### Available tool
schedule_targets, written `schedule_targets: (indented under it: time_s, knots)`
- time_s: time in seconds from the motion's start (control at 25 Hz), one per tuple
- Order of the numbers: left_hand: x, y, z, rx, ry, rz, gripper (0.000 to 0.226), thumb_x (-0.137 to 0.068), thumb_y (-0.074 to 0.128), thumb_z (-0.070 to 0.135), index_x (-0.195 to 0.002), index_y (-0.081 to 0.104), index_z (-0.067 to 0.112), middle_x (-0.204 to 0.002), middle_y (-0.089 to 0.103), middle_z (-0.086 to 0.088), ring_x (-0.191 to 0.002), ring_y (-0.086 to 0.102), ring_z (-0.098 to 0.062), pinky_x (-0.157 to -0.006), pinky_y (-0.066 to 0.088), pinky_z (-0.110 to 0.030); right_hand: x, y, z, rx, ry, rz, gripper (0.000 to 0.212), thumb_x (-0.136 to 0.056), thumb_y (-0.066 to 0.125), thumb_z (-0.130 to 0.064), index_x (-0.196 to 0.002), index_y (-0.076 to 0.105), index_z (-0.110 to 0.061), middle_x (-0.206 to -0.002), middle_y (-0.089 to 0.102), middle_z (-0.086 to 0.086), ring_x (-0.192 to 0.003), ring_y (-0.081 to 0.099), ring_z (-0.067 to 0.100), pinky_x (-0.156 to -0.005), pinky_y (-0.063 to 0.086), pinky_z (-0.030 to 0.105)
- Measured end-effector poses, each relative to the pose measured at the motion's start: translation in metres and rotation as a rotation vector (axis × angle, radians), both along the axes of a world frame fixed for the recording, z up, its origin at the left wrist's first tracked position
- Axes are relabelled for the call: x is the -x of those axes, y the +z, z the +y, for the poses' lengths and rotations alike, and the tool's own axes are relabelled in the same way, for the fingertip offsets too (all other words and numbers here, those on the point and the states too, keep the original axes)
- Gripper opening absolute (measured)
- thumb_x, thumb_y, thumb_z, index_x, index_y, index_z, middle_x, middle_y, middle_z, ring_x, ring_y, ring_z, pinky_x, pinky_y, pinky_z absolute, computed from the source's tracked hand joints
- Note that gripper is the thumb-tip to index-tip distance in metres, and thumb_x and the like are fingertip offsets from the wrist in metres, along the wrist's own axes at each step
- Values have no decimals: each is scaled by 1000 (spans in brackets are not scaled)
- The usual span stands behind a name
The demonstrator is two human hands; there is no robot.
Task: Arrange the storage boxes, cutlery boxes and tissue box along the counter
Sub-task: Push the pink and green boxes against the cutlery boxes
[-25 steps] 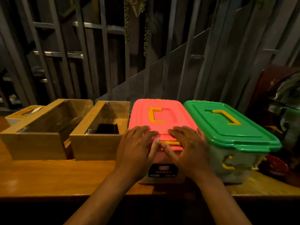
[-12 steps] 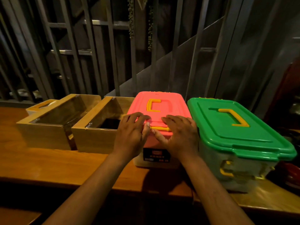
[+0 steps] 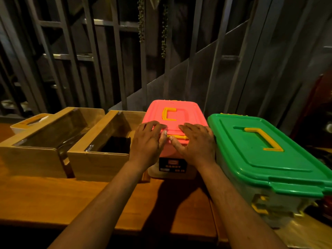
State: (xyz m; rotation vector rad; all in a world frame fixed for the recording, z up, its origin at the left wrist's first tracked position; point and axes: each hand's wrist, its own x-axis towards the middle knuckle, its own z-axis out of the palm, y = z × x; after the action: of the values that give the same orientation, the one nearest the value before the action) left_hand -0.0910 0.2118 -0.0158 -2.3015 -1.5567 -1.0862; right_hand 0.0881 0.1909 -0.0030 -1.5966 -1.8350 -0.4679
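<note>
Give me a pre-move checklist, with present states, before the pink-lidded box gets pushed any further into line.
1. Both hands on the box: ok. The left hand and right hand lie flat on the near end of the pink-lidded box.
2. Pink lid seated: ok, it sits level.
3. Front latch closed: cannot tell, the thumbs cover the yellow latch.
4. Left side: ok, the box sits close beside the wooden cutlery box; contact cannot be judged.
5. Right side: ok, a narrow gap to the green-lidded box.
6. Room behind: cannot tell, the counter is hidden there.
</note>
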Motion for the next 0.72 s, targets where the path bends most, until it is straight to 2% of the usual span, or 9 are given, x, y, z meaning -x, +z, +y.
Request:
schedule_targets:
  time_s: [0.24, 0.36, 0.44, 0.52, 0.6, 0.72]
  knots:
    - [0, -3, 9, -35, -12, -13, 50, -102, 21, 49, -126, 57, 25, -130, 57, -1, -121, 48, -21, -101, 37, -35, -1, -2, 7, 29, -29, -9, 67, -83, 35, -75, -124, 63, -31, -131, 64, -4, -120, 55, 23, -105, 35, 48]
    - [1, 2, 5, 11, -19, 2, 53, -100, 20, 52, -130, 56, 27, -136, 56, -1, -127, 46, -22, -105, 34, -36, 2, 7, -2, 171, -28, -43, 73, -83, 25, -76, -136, 51, -34, -144, 53, -4, -133, 44, 22, -114, 25, 53]
    - [-2, 7, -9, 32, -3, 16, 52, -98, 23, 55, -137, 50, 31, -146, 49, -3, -138, 38, -25, -114, 26, -42, -1, 16, -17, 189, -31, -20, 74, -83, 22, -74, -142, 44, -34, -150, 46, -3, -141, 35, 23, -117, 19, 56]
    - [-12, 12, -32, 12, 0, 22, 51, -96, 29, 56, -141, 44, 35, -153, 42, -4, -145, 30, -29, -118, 19, -51, -9, 27, -41, 49, -40, 26, 63, -88, 30, -64, -138, 51, -31, -146, 51, 0, -139, 39, 27, -115, 24, 56]
    - [-27, 16, -61, -26, -32, 36, 50, -95, 34, 53, -141, 45, 35, -153, 42, -6, -145, 29, -31, -118, 21, -57, -17, 33, -72, -101, -53, 38, 50, -90, 40, -51, -129, 60, -27, -137, 59, 3, -131, 48, 29, -111, 32, 56]
    - [-59, 24, -100, -54, -72, 52, 47, -96, 35, 48, -139, 47, 33, -153, 42, -6, -146, 29, -31, -118, 20, -57, -44, 42, -111, -185, -81, 47, 40, -89, 44, -43, -118, 68, -26, -127, 65, 1, -123, 56, 26, -107, 36, 55]
